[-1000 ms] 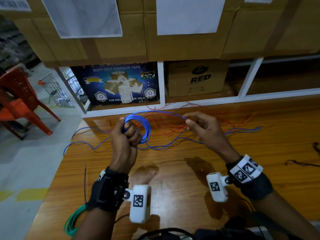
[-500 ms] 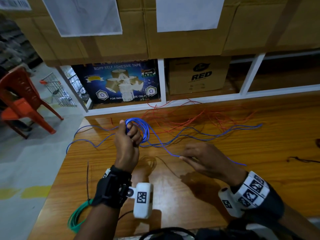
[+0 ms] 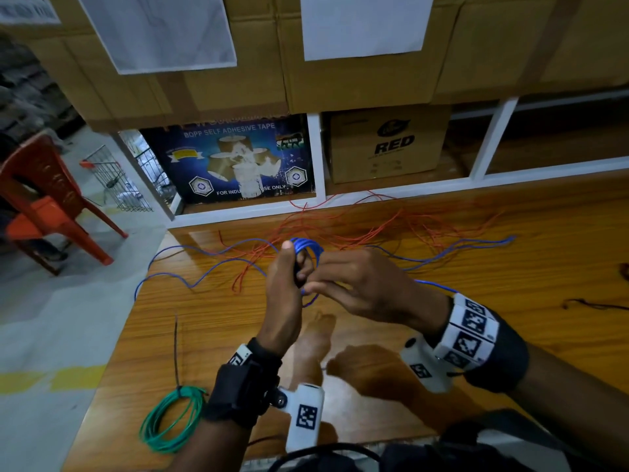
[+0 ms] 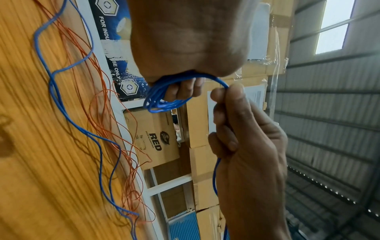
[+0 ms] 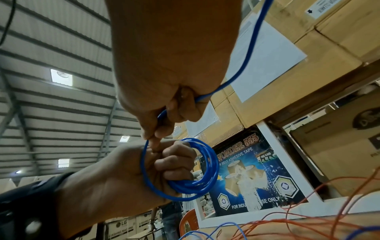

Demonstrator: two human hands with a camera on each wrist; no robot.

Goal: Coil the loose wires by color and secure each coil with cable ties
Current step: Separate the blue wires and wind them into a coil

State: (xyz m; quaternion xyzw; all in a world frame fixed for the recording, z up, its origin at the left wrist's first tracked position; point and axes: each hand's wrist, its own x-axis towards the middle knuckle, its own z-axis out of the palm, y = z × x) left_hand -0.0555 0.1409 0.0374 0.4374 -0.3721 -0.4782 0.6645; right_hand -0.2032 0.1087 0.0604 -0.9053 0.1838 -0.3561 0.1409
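Head view, hands: the left hand (image 3: 284, 287) is gripping the blue coil (image 3: 308, 248) above the worktop (image 3: 510, 301), thumb pointing up; the right hand (image 3: 360, 284) is touching it from the right and pinching the blue wire (image 3: 432, 284).
Head view, direction: the loose blue wire is running left to right across the worktop, its far end (image 3: 510, 238) pointing right; the red wires (image 3: 374, 226) are lying tangled behind it, along the white shelf frame (image 3: 408, 190).
Head view, count: one blue coil in the hand, one green coil (image 3: 170, 420) lying flat at the near left edge, one black cable tie (image 3: 176, 349) on it pointing away from the person.
Left wrist view: the left hand (image 4: 185, 48) is closing its fingers through the blue coil (image 4: 162, 99); the right hand (image 4: 246, 138) is pinching one strand between thumb and forefinger.
Right wrist view: the blue coil (image 5: 205, 170) is standing upright around the fingers of the left hand (image 5: 123, 175); the wire is passing through the right hand (image 5: 170, 73) and going up to the right.
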